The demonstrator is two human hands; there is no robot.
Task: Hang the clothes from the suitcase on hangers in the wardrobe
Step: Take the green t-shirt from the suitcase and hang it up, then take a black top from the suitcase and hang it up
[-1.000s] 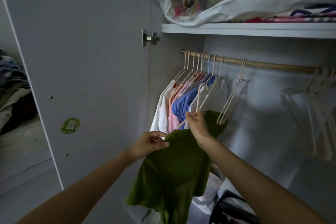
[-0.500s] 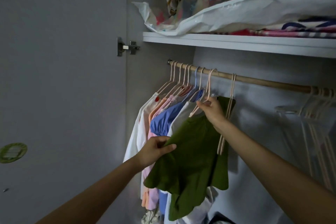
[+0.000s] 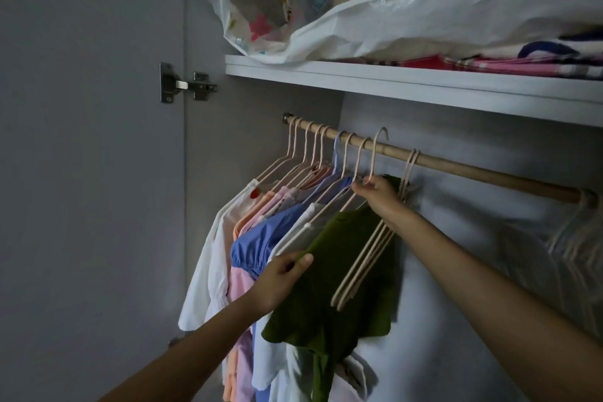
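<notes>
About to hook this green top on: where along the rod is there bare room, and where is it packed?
Bare rod runs between the empty hangers beside the right hand and the blurred hangers at the far right end. The left end is crowded with hung clothes. The green top, its hem pinched by the left hand, has its hook above the rod.

Right hand raised green top's hanger to rod.

Dim grey wardrobe wall, a white shelf above.

Right hand holds hanger at rod; left hand pinches green top.
</notes>
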